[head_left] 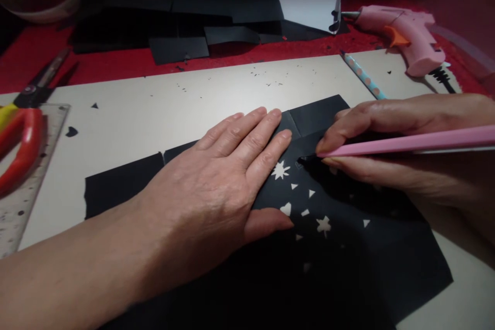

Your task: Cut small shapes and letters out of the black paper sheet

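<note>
A sheet of black card (410,247) lies across the white board, with small cut-out shapes showing pale through it. Among these are a many-pointed star (281,170), a heart (286,209), a flower-like shape (324,225) and several triangles. My left hand (228,175) rests flat on the card, fingers stretched out, the thumb beside the heart. Between the fingertips of my right hand (371,139) is a slim pink craft knife (410,140). Its dark tip touches the card just right of the star, at a small faintly outlined shape. Shadow hides the card's lower part.
Scissors (29,108) lie over a clear ruler (54,134) on the left. A blue dotted pencil (363,76) and a pink glue gun (406,31) are at the upper right. More black card (178,49) lies at the back on red cloth (131,64). Tiny scraps dot the white board (232,80).
</note>
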### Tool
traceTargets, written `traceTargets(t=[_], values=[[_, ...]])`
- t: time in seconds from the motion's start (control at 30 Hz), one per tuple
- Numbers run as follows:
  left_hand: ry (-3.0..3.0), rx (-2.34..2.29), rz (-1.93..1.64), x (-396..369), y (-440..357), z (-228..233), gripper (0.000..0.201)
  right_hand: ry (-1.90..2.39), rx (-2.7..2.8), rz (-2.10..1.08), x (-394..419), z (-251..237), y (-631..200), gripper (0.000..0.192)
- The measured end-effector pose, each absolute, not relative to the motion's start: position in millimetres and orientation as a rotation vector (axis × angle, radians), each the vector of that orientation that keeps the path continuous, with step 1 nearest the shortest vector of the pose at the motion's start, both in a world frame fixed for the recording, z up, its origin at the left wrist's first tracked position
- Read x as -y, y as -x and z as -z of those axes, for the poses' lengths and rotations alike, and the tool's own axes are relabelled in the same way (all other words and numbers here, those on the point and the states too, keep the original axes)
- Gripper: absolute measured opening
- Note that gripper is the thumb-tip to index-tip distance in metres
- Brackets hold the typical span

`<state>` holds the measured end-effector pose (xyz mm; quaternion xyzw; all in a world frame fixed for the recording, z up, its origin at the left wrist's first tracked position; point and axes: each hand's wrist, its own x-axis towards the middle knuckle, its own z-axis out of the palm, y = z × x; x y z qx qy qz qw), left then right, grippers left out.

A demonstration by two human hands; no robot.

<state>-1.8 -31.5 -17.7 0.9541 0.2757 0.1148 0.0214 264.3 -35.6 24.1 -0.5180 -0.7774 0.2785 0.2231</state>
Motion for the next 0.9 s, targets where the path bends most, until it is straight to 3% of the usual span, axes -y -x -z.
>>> traceTargets(t=[0.5,0.9], values=[[-2.972,-0.856,-0.367,33.4,2.8,18.2,0.080,1.294,2.153,-0.670,37.2,-15.9,-266.8,0.009],[-2.982,-0.854,-0.353,31.4,2.5,18.0,0.079,1.156,2.267,-0.553,30.3,-14.3,-276.5,0.011]])
